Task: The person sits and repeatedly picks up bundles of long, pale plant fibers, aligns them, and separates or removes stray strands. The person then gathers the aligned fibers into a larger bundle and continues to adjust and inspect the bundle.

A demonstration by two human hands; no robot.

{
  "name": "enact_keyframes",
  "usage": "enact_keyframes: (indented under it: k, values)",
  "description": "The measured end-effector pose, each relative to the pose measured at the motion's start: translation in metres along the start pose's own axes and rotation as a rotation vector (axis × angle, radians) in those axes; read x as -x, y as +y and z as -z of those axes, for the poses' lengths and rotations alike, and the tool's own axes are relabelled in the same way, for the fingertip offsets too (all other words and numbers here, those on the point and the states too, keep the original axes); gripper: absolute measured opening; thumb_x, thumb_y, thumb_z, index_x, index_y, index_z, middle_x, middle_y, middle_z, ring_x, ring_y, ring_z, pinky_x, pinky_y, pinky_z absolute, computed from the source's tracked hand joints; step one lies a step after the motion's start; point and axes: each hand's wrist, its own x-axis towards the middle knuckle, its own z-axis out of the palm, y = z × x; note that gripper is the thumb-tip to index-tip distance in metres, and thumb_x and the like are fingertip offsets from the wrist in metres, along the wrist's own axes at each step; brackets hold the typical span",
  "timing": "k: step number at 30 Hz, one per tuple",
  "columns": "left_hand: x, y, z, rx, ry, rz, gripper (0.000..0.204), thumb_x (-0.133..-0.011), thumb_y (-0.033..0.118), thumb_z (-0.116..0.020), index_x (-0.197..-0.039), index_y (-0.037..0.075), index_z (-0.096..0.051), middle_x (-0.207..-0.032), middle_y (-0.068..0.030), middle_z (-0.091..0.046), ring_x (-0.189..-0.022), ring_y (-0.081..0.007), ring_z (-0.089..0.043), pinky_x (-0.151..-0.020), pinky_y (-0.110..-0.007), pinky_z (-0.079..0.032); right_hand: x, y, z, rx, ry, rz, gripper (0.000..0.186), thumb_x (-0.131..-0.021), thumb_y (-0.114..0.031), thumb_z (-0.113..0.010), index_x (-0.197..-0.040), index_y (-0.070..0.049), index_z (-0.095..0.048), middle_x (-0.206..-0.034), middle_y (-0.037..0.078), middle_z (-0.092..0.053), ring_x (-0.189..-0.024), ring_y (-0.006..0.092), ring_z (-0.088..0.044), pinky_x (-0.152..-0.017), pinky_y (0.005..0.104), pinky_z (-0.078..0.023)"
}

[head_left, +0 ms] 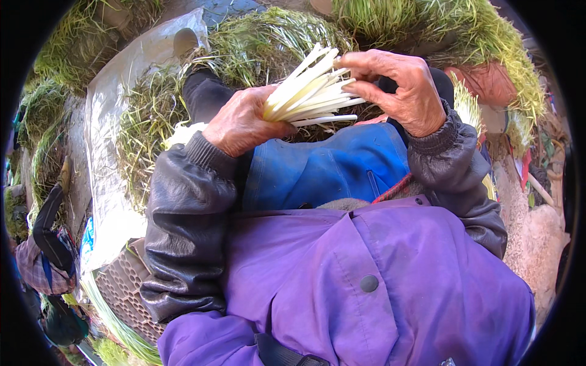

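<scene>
A: In the head view, the left hand (pixel 241 116) has its grip clamped on something. What is it?

B: A fanned bundle of slender, yellowish-white plant stalks (pixel 308 91), at the upper middle of the frame. Its loose ends spread toward the upper right, and the thumb lies along its lower side.

A: And the other grip?

B: The right hand (pixel 400 85), just right of the bundle, has its thumb and fingers bent in at the stalk ends. I cannot tell whether they pinch a stalk.

A: What lies below the hands?

B: A bright blue cloth (pixel 329 168) across the lap, in the middle of the frame. Under that, a purple garment (pixel 342 262) with a round dark button (pixel 369 283) fills the lower middle. Shiny black sleeve covers (pixel 183 213) reach to both wrists.

A: Around them?

B: A loose heap of thin green stalks (pixel 274 36) at the upper middle, behind the bundle. Left of it runs a whitish plastic sheet (pixel 107 122). At the lower left sits a brown surface with rows of rounded hollows (pixel 125 290).

A: Anything at the edges?

B: Reddish-brown cloth (pixel 491 84) at the upper right, and another person's dark sleeve (pixel 47 229) at the far left.
</scene>
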Motion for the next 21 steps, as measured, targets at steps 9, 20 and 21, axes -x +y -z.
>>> enact_keyframes:
  k: [9, 20, 21]
  values:
    - [-0.001, 0.007, 0.000, -0.087, -0.011, 0.042, 0.043, -0.080, 0.004, -0.073, -0.122, 0.001, -0.064, -0.105, -0.0066, -0.072, -0.095, -0.0101, -0.063, -0.087, -0.028, -0.051, -0.005, 0.001, -0.003, 0.061, 0.152, 0.089, 0.022, -0.080, -0.014, -0.079, -0.097, -0.004, -0.071, -0.092, 0.007, -0.069, -0.082, 0.0191, -0.065, -0.072, 0.0301, -0.052]
    - [0.000, 0.010, -0.001, -0.158, 0.028, 0.030, 0.044, -0.077, 0.006, -0.076, -0.120, 0.003, -0.065, -0.097, -0.0092, -0.073, -0.089, -0.0141, -0.068, -0.083, -0.031, -0.054, -0.004, 0.006, -0.027, -0.131, 0.082, 0.001, 0.029, -0.077, -0.020, -0.083, -0.096, -0.001, -0.072, -0.093, 0.014, -0.070, -0.086, 0.0254, -0.069, -0.077, 0.0326, -0.054]
    - [0.000, 0.009, -0.002, -0.146, 0.028, 0.031, 0.044, -0.076, 0.006, -0.076, -0.119, 0.003, -0.065, -0.097, -0.0093, -0.073, -0.089, -0.0141, -0.068, -0.083, -0.031, -0.054, -0.004, 0.005, -0.029, -0.132, 0.075, -0.001, 0.028, -0.078, -0.020, -0.083, -0.095, -0.001, -0.072, -0.092, 0.014, -0.070, -0.085, 0.0244, -0.069, -0.075, 0.0320, -0.053]
